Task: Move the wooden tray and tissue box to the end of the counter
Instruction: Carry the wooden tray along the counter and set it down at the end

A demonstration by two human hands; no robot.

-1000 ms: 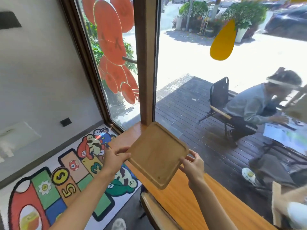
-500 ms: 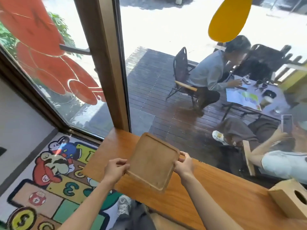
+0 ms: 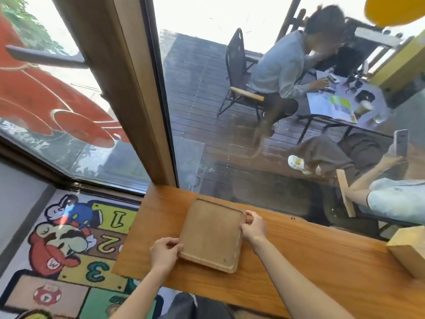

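Lowered since a second ago: tray [image 3: 212,234], then tilted in the air, now flat or nearly flat on the desk [image 3: 305,268], close to its left end. Camera view dropped with it, showing more of the desk top.

Left hand [image 3: 164,254] clamped on the tray's near left corner, thumb over the rim, fingers curled below. Right hand [image 3: 253,227] closed on the far right edge, fingers wrapped over the rim. Both grips on the tray; neither let go. Cannot tell whether the tray's full weight rests on the wood or a sliver of air remains under the near edge.

Outward from the tray: bare desk on all sides, the left end just beyond the left hand, the window post [image 3: 128,88] rising behind the far left corner. Box [image 3: 409,252] well apart at the far right, half cut off by the frame edge, untouched.

Beyond the desk: printed rug [image 3: 66,245] on the floor at left, seated people outside the glass.

Judged progress: roughly half. Tray at the desk's end, needing only release. Left to do: reach right, take the box, carry it across and set it beside the tray.
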